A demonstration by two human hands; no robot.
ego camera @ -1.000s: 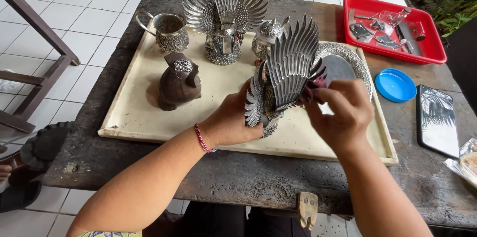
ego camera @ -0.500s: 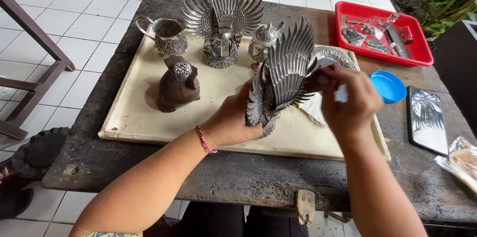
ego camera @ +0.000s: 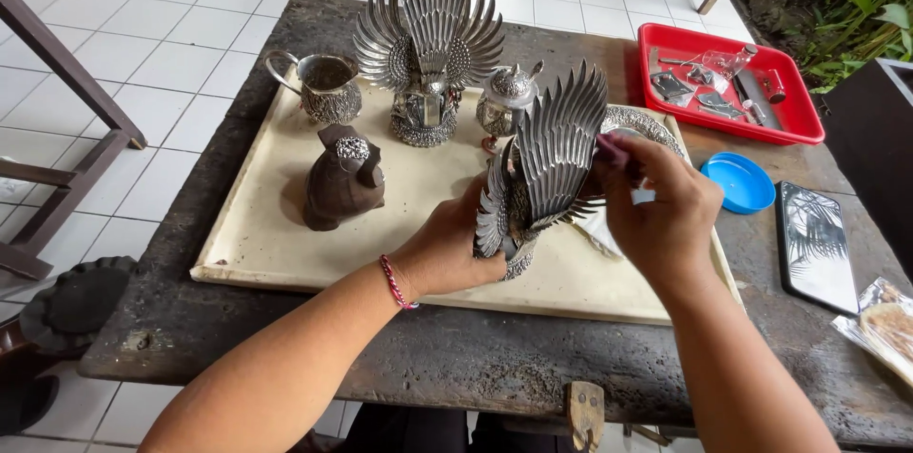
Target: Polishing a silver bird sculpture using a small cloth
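We grip the silver winged figure (ego camera: pixel 542 168) at its base with our left hand (ego camera: pixel 447 249); our right hand (ego camera: pixel 656 206) fingers pinch a small cloth against its wing, mid-polish. Next, steady rubbing along the feathers.

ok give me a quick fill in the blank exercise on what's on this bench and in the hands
1. The left hand grips the base of a silver winged ____ figure.
2. The tools lie in a ____ tray at the far right.
3. The round lid beside the cream board is ____.
4. The dark brown figure stands on the ____ board.

Missing words: bird; red; blue; cream
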